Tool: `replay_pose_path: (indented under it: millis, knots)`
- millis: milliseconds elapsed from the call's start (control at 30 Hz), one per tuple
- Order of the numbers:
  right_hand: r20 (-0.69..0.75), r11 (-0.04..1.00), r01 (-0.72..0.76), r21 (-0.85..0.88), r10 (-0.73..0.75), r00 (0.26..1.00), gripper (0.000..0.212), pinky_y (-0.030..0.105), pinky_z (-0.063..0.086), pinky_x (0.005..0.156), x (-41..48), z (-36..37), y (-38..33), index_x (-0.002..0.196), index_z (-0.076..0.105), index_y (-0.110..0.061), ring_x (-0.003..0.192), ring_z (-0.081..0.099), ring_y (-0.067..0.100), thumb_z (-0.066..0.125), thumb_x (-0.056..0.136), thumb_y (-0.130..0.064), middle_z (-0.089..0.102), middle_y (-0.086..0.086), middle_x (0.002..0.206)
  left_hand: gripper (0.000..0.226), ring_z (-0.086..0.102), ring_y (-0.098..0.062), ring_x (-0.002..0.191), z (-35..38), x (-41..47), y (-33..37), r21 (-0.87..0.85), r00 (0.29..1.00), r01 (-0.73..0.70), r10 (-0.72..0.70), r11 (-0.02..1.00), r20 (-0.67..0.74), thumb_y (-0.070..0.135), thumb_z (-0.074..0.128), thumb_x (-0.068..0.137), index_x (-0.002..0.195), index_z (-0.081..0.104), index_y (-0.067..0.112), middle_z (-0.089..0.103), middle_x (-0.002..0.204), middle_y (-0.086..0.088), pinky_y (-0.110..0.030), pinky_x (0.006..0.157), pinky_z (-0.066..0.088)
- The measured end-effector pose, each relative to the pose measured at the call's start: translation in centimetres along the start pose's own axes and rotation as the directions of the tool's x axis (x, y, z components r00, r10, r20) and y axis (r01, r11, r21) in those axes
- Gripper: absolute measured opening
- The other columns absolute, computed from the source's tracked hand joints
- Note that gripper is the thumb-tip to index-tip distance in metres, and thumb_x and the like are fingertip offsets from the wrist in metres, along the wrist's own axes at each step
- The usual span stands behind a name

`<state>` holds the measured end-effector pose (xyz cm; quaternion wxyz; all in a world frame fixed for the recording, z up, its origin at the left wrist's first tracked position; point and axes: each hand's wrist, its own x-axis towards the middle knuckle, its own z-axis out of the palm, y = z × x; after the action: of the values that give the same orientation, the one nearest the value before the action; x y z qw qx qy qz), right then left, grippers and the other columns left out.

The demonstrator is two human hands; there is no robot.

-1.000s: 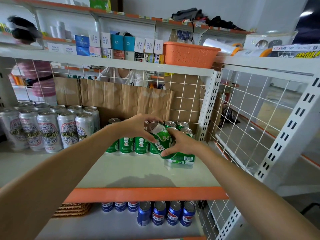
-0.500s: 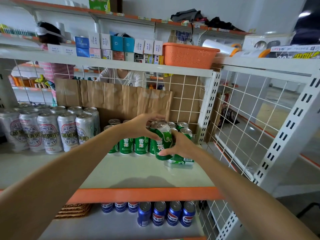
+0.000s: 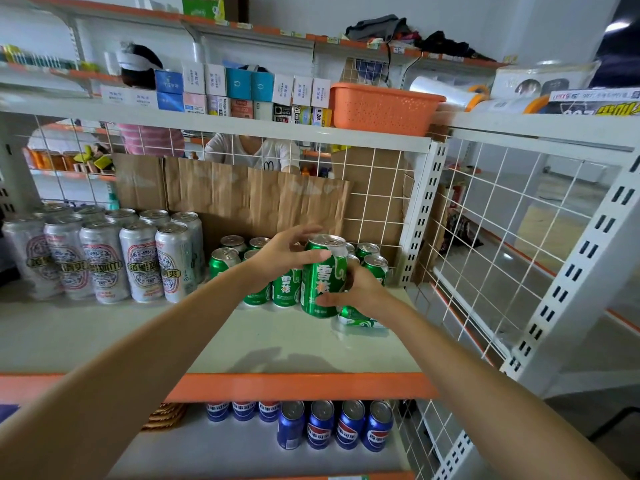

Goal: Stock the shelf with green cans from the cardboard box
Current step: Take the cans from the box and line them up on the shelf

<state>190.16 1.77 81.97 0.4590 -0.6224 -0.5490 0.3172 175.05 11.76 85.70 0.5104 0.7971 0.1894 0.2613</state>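
The shelf (image 3: 277,341) already carries a cluster of stocked green cans (image 3: 287,289) near its back right corner. At the front of the cluster stands the held can (image 3: 323,278), upright. The right hand (image 3: 360,289) is wrapped round its lower part, and the left hand (image 3: 287,252) steadies its top with spread fingers. The cardboard box is out of sight, so I can't judge how many are left.

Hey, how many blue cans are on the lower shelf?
7. Four blue cans stand in a front row on the lower shelf; three more sit behind, to the left, their tops cut off by the orange shelf edge. Others may be hidden further back.
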Motion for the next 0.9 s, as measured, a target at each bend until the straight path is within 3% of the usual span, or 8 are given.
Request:
replay_pose_path:
  millis: [67,167,267,433,600,667,767,900]
  knots:
    - [0.003,1.0,0.0,0.004,0.0,1.0,0.047,0.031,0.051,0.092,0.1,0.2,0.2,0.098,0.055,-0.03,0.096,0.062,0.006,0.079,0.069,-0.002,0.065,-0.01,0.1,0.045,0.056,-0.02,0.113,0.2,0.0,0.0,-0.032,1.0,0.025,-0.025,0.999,0.007,0.032,0.072,0.077,0.117,0.053,0.027,0.059,0.123,-0.003,-0.033,0.095,0.048]
    - [0.012,1.0,-0.005,0.012,0.005,1.0,0.046,0.025,0.052,0.087,0.1,0.3,0.3,0.099,0.056,-0.03,0.097,0.063,0.006,0.078,0.07,-0.004,0.066,-0.01,0.101,0.023,0.063,-0.02,0.101,0.5,-0.1,0.0,-0.027,0.999,0.043,-0.042,0.999,0.026,0.022,0.068,0.082,0.103,0.06,0.022,0.067,0.108,-0.007,-0.032,0.09,0.05]
    - [0.025,1.0,-0.004,0.013,0.003,1.0,0.045,0.019,0.052,0.082,0.1,0.2,0.4,0.099,0.055,-0.03,0.095,0.062,0.004,0.078,0.071,-0.003,0.065,-0.011,0.099,0.027,0.064,-0.022,0.101,0.6,-0.2,0.1,-0.009,0.998,0.056,-0.056,0.998,0.019,0.022,0.069,0.08,0.105,0.06,0.016,0.067,0.108,-0.01,-0.033,0.09,0.051]
    - [0.059,1.0,-0.026,0.013,0.025,0.998,0.054,0.029,0.05,0.093,0.2,0.6,0.5,0.119,0.055,-0.018,0.11,0.06,0.017,0.078,0.071,-0.005,0.065,0.001,0.115,0.016,0.064,-0.027,0.1,0.7,-0.5,-0.1,0.019,0.998,0.021,-0.019,1.0,-0.059,0.021,0.071,0.079,0.093,0.062,0.022,0.068,0.105,-0.013,-0.039,0.089,0.052]
    - [0.115,0.998,-0.043,-0.037,0.047,0.992,0.058,0.011,0.049,0.078,0.5,1.0,0.4,0.126,0.049,-0.015,0.1,0.06,0.005,0.075,0.075,-0.005,0.063,-0.003,0.115,0.038,0.064,-0.022,0.099,0.2,-1.0,-0.9,0.019,0.994,0.013,-0.011,1.0,-0.113,0.039,0.079,0.061,0.095,0.065,0.029,0.071,0.1,-0.006,-0.042,0.089,0.053]
    - [0.119,0.995,-0.042,-0.091,0.052,0.992,0.059,0.016,0.05,0.084,0.7,1.4,0.5,0.124,0.048,-0.018,0.101,0.06,0.008,0.076,0.075,-0.005,0.062,-0.003,0.114,0.042,0.065,-0.019,0.098,-0.4,-1.1,-1.2,0.012,0.993,0.027,-0.025,1.0,-0.118,0.04,0.08,0.059,0.097,0.065,0.028,0.071,0.099,-0.003,-0.04,0.089,0.053]
    - [0.129,0.965,-0.025,-0.259,0.061,0.99,0.072,0.035,0.042,0.104,0.8,1.9,1.5,0.132,0.043,-0.018,0.119,0.053,0.018,0.081,0.072,-0.019,0.057,0.003,0.129,0.025,0.064,-0.013,0.093,-1.3,-1.5,-1.9,0.024,0.99,0.031,-0.027,0.999,-0.139,0.02,0.077,0.074,0.092,0.064,0.031,0.07,0.095,0.002,-0.039,0.091,0.052]
    - [0.141,0.925,-0.093,-0.37,0.154,0.978,0.086,0.034,0.028,0.112,0.0,2.2,2.6,0.145,0.028,-0.022,0.138,0.03,0.016,0.076,0.076,-0.037,0.033,-0.002,0.151,0.029,0.06,-0.006,0.09,-2.9,-2.2,-3.0,0.036,0.982,0.065,-0.057,0.997,-0.179,0.014,0.073,0.077,0.091,0.058,0.034,0.066,0.093,0.008,-0.034,0.089,0.049]
